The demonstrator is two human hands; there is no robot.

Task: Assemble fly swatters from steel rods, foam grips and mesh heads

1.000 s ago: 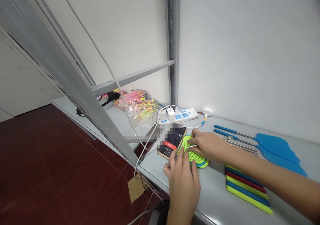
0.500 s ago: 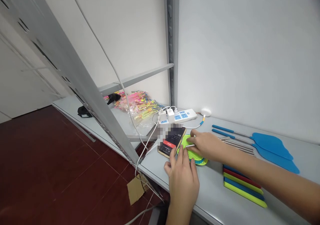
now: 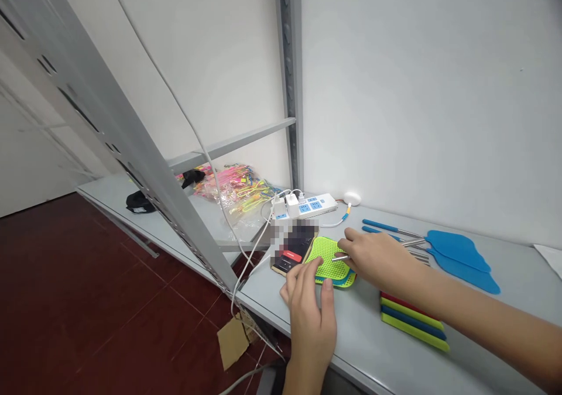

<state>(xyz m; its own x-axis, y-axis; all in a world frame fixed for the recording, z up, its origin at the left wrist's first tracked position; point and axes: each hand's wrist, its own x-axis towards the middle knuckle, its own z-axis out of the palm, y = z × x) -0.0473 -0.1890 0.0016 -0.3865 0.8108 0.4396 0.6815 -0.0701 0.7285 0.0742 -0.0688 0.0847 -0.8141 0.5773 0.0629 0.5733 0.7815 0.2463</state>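
Note:
My right hand (image 3: 373, 257) is closed on a thin metal rod (image 3: 339, 258), whose tip points left over a stack of green mesh swatter heads (image 3: 328, 260). My left hand (image 3: 307, 301) rests at the near edge of that stack, fingers spread and touching the top green head. A phone (image 3: 293, 247) with a lit screen lies just left of the stack.
Blue swatters with blue handles (image 3: 456, 251) and loose metal rods (image 3: 417, 256) lie to the right. Coloured handle strips (image 3: 413, 320) are stacked by my right forearm. A power strip (image 3: 302, 205), cables, a bag of bright toys (image 3: 237, 187) and grey shelf posts (image 3: 132, 143) stand left.
The view has shifted a little to the right and my head has turned. My left hand has slid back slightly from the phone toward the green heads; my right hand keeps the rod.

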